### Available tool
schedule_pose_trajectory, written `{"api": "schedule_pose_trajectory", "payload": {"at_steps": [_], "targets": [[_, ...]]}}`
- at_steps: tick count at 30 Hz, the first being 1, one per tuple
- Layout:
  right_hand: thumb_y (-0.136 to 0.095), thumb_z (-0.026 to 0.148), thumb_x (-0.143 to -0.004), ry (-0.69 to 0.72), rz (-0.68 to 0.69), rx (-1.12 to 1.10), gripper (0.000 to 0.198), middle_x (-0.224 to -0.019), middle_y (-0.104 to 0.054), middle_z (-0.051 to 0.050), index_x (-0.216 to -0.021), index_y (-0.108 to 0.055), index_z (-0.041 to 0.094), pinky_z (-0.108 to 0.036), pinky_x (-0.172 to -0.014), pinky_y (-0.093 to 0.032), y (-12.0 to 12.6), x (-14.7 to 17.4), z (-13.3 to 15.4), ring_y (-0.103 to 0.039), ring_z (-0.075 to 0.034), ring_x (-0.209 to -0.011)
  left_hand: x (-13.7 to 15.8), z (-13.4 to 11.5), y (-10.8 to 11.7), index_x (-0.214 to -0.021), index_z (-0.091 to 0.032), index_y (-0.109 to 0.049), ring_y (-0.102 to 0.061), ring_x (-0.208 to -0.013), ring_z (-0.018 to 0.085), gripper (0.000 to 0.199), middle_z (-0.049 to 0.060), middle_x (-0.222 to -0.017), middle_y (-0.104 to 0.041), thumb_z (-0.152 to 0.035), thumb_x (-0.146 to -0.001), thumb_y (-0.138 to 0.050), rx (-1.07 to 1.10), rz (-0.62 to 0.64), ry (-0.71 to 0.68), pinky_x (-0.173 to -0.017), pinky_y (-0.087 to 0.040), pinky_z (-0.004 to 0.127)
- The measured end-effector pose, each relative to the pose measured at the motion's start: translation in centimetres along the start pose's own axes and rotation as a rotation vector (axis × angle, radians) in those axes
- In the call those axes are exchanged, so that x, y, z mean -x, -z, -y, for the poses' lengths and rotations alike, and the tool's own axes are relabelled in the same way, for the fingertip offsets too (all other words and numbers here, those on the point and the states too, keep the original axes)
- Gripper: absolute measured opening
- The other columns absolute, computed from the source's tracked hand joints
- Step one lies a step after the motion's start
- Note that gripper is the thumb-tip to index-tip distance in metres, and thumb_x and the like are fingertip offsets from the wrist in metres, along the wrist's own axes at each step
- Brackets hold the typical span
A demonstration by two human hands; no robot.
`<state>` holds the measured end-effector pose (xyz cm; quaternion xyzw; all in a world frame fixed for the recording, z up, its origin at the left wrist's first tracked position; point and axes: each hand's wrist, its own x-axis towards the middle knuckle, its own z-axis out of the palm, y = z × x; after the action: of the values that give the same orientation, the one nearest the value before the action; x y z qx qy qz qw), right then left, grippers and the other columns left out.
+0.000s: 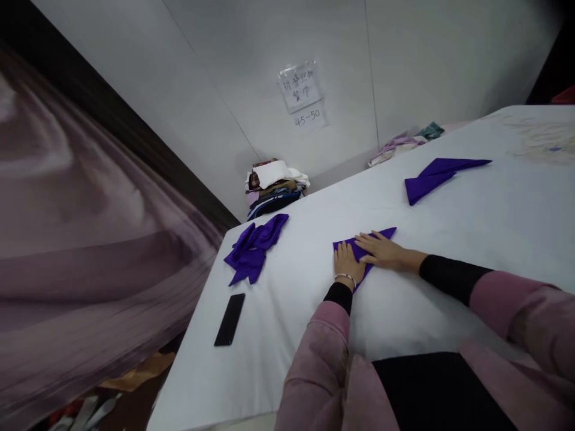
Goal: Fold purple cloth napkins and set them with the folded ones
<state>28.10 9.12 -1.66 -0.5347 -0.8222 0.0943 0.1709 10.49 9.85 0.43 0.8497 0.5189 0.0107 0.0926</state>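
A purple cloth napkin [387, 233], folded to a triangle, lies flat on the white-covered table [287, 335] in front of me. My left hand [348, 262] rests palm down on its left part, fingers outstretched; a bracelet circles that wrist. Beside it, my right hand [381, 251] presses flat on the middle of the napkin with its fingers spread. Both hands cover much of the cloth. Farther right lies another folded purple napkin [431, 178] with long points. Over on the left is a loose heap of purple cloth [254, 248].
A black phone-like slab [229, 319] lies near the table's left edge. Behind the table stands a stack of folded clothes [275, 187]. More cloths [402, 146] lie along the wall, below a handwritten paper sign [300, 87]. A pinkish curtain [90, 239] hangs at left.
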Motion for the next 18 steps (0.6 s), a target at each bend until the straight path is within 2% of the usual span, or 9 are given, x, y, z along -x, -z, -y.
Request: {"api": "schedule_pose_trajectory", "payload": {"at_steps": [3, 6, 8, 11, 13, 18], "targets": [[-0.034, 0.061, -0.085, -0.024, 0.016, -0.028, 0.065, -0.147, -0.036, -0.009, -0.142, -0.037, 0.030, -0.051, -0.113, -0.015, -1.1, -0.3, 0.4, -0.026, -0.026, -0.137, 0.0, 0.0, -0.2, -0.145, -0.008, -0.024, -0.013, -0.143, 0.025, 0.073, 0.013, -0.154, -0.021, -0.054, -0.089, -0.020, 0.014, 0.000, 0.002, -0.117, -0.013, 0.040], [-0.032, 0.062, -0.086, -0.021, 0.045, -0.021, 0.067, -0.147, -0.035, -0.010, -0.142, -0.037, 0.026, -0.054, -0.111, -0.015, -0.9, -0.2, -1.0, -0.025, -0.028, -0.138, -0.2, 0.0, 0.3, -0.143, -0.009, -0.029, -0.017, -0.141, 0.024, 0.070, 0.012, -0.153, -0.025, -0.054, -0.090, -0.021, 0.025, -0.006, 0.011, -0.115, -0.018, 0.039], [-0.032, 0.062, -0.086, -0.015, 0.055, 0.000, 0.069, -0.148, -0.034, -0.011, -0.143, -0.037, 0.022, -0.057, -0.110, -0.015, -0.6, 0.0, -2.0, -0.024, -0.030, -0.138, -0.6, 0.2, 1.0, -0.137, -0.012, -0.041, -0.027, -0.137, 0.024, 0.062, 0.012, -0.148, -0.034, -0.050, -0.093, -0.022, 0.023, -0.012, 0.008, -0.111, -0.025, 0.039], [-0.033, 0.061, -0.087, -0.010, 0.044, 0.020, 0.067, -0.148, -0.034, -0.011, -0.142, -0.037, 0.023, -0.056, -0.110, -0.014, -0.4, 0.2, -3.1, -0.023, -0.030, -0.138, -1.5, 0.8, 2.3, -0.117, -0.018, -0.060, -0.044, -0.122, 0.023, 0.048, 0.009, -0.132, -0.055, -0.042, -0.095, -0.025, 0.015, -0.026, 0.001, -0.103, -0.032, 0.038], [-0.035, 0.059, -0.088, 0.011, 0.032, 0.014, 0.065, -0.148, -0.035, -0.011, -0.142, -0.038, 0.023, -0.057, -0.110, -0.012, -0.4, 0.1, -3.6, -0.023, -0.030, -0.138, -2.2, 1.4, 3.0, -0.105, -0.019, -0.065, -0.049, -0.113, 0.022, 0.039, 0.009, -0.120, -0.061, -0.036, -0.095, -0.031, 0.007, -0.032, 0.003, -0.099, -0.034, 0.036], [-0.041, 0.058, -0.086, 0.070, 0.000, 0.009, 0.063, -0.148, -0.035, -0.013, -0.138, -0.045, 0.022, -0.059, -0.109, -0.009, -0.3, -0.5, -5.1, -0.024, -0.031, -0.137, -3.9, 2.7, 3.5, -0.101, -0.022, -0.065, -0.051, -0.104, 0.017, 0.024, 0.006, -0.114, -0.061, -0.028, -0.093, -0.043, 0.012, -0.026, 0.038, -0.093, -0.036, 0.031]]}}
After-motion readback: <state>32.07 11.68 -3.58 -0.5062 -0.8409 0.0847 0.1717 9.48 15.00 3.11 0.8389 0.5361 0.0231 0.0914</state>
